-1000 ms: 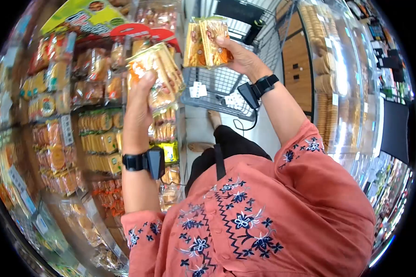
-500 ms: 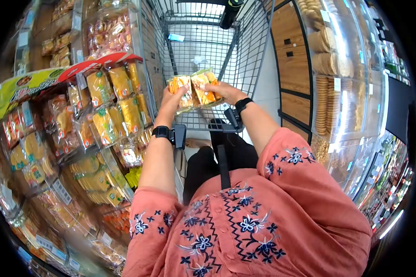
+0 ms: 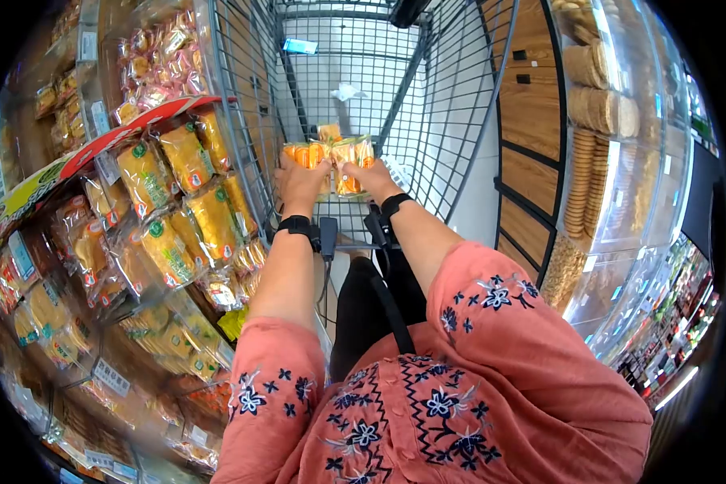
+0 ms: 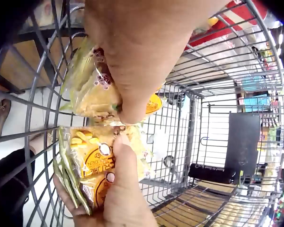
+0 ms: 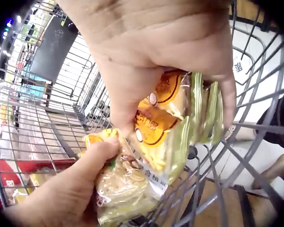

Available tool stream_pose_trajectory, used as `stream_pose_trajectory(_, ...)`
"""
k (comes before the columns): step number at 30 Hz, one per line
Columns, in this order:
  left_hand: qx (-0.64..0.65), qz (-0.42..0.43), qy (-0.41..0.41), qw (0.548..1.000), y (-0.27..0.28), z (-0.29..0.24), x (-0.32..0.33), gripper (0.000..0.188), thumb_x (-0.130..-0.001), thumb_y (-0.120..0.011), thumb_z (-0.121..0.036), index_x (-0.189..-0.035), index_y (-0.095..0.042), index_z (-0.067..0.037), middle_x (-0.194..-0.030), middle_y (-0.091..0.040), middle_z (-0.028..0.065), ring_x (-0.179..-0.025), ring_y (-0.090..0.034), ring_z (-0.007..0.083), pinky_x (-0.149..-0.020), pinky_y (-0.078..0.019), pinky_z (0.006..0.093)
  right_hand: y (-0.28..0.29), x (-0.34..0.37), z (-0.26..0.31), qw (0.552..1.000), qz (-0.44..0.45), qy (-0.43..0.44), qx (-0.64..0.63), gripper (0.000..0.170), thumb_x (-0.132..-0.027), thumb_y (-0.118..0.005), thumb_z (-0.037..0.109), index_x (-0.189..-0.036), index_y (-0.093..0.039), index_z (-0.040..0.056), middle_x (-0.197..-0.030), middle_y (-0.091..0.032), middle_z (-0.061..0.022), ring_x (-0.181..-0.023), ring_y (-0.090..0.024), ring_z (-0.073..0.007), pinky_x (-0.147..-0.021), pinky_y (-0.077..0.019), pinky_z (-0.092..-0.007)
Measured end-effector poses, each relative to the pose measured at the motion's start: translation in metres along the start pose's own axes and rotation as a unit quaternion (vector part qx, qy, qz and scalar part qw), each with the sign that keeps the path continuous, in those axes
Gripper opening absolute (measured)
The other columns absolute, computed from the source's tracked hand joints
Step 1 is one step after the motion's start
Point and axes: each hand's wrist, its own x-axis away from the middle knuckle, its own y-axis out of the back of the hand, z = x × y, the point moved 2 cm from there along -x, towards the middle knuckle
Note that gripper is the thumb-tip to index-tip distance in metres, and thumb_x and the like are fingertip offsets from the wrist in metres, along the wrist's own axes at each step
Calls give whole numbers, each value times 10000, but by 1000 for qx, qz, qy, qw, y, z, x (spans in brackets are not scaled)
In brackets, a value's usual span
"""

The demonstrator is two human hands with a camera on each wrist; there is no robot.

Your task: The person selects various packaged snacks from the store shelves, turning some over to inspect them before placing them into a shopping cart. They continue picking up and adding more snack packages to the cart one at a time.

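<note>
Left of the cart, we see packaged pastries. Inside its near end, our left hand keeps a firm grip on the left snacks; beside it, our right hand holds the right snacks. We judge bringing both into the cart done, letting go left; whether they touch its bottom we cannot tell. Wooden cabinets stand right of the cart.

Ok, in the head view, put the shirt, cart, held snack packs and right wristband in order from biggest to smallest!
1. Shirt
2. Cart
3. Held snack packs, together
4. Right wristband
The shirt's nearness probably makes it look bigger.
</note>
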Motion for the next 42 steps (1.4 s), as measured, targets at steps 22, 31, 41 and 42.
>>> stream_pose_trajectory(22, -160, -61, -70, 983, -11, -8, -6, 862, -828, -742, -445, -1468, -382, 6, -1419, -468, 242, -1303, -459, 416, -1078, -370, 537, -32, 9, 9, 961, -79, -55, 260, 799, -779, -812, 390, -1323, -411, -36, -1342, -546, -271, -1221, -588, -405, -1015, -491, -464)
stream_pose_trajectory(31, -125, -80, -206, 967, -5, -76, -70, 597, -903, -669, -401, -1321, -542, 5, -1275, -602, 256, -1189, -573, 432, -1005, -424, 570, -16, -11, 7, 972, -70, -21, 225, 655, -817, -770, 341, -1242, -491, -73, -1264, -579, -307, -1175, -599, -430, -998, -498, -464)
stream_pose_trajectory(41, -205, -3, -124, 971, -59, -84, -113, 700, -847, -700, -480, -1303, -473, 1, -1298, -566, 224, -1183, -608, 375, -1003, -452, 527, -10, -26, -17, 964, -109, 37, 240, 374, -895, -536, 165, -1144, -544, -114, -1067, -662, -322, -1001, -651, -467, -882, -527, -477)
stream_pose_trajectory(42, -192, 2, -121, 974, -60, -82, -114, 687, -844, -702, -461, -1293, -466, 3, -1291, -564, 222, -1175, -611, 376, -988, -469, 521, -7, -31, -23, 969, -88, 44, 227, 364, -903, -519, 162, -1161, -548, -93, -1073, -664, -311, -990, -644, -475, -866, -530, -474)
